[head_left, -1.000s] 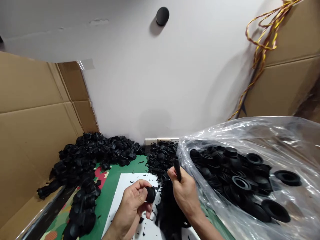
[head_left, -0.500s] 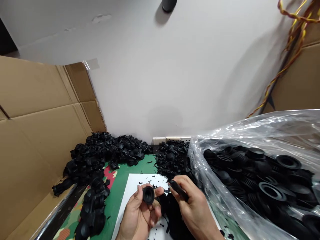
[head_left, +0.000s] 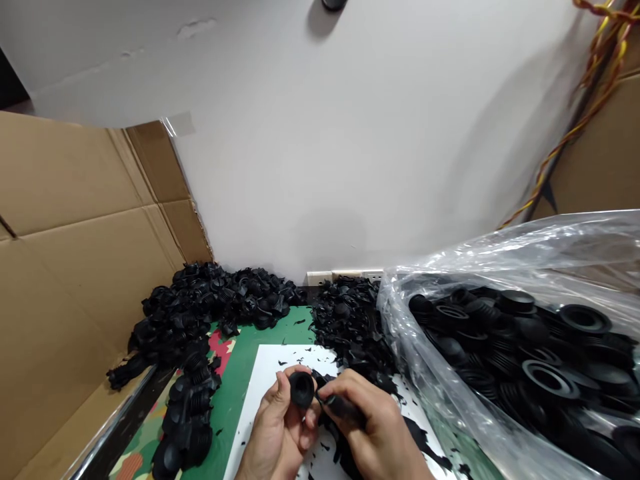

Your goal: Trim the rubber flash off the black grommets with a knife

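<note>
My left hand pinches a small black ribbed rubber part between thumb and fingers, its round end facing me. My right hand grips a black-handled tool whose tip touches the right side of the part. Both hands are low in the view, over a white sheet strewn with black scraps.
A pile of black rubber parts lies at the left against cardboard. A heap of black trimmings sits behind my hands. A clear plastic bag full of black rubber parts fills the right. A green patterned mat lies under the sheet.
My left hand turned the part so that its round end faces me. My right hand swung the tool down from upright and brought its tip against the part.
</note>
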The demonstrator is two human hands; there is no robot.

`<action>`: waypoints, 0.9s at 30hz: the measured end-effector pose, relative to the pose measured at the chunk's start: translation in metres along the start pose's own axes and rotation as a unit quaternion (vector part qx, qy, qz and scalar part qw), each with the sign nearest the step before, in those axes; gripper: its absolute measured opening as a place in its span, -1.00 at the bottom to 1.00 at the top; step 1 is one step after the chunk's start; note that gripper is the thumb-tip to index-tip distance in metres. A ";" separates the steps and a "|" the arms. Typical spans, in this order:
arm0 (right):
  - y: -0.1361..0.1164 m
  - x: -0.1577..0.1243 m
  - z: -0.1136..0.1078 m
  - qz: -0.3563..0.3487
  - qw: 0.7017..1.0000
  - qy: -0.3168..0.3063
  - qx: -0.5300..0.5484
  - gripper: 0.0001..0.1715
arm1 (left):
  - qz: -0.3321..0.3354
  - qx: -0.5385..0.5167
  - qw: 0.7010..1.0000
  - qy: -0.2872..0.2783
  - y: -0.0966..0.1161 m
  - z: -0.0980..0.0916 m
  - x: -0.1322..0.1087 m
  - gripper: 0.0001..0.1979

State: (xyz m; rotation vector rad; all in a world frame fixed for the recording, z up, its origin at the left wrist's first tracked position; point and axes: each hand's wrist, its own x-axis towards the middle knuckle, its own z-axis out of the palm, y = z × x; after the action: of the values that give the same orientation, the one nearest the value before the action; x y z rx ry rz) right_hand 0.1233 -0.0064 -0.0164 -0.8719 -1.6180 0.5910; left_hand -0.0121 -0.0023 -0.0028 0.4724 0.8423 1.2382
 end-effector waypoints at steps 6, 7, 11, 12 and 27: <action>0.009 -0.010 0.019 -0.099 0.988 0.004 -0.121 -0.74 | 0.020 0.013 0.999 -0.035 -0.003 -0.004 0.000 -0.57; 0.010 -0.011 0.021 -0.109 0.983 0.005 -0.149 -0.73 | 0.026 0.018 0.998 -0.046 -0.004 -0.004 0.000 -0.58; 0.015 -0.013 0.029 -0.159 0.951 0.036 -0.263 -0.74 | 0.044 0.044 0.997 -0.054 -0.007 -0.005 0.002 -0.56; 0.016 -0.013 0.031 -0.165 0.943 0.048 -0.284 -0.75 | 0.049 0.049 0.996 -0.050 -0.007 -0.005 0.003 -0.55; -0.002 0.007 -0.026 0.144 0.981 0.095 -0.093 -0.65 | 0.046 0.009 0.997 -0.065 0.002 0.001 -0.004 -0.55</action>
State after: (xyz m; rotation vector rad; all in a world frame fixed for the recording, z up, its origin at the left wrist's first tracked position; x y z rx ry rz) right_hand 0.1480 -0.0039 -0.0047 -1.2781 -1.3985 0.5424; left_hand -0.0128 -0.0058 0.0007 0.6052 0.7292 1.2713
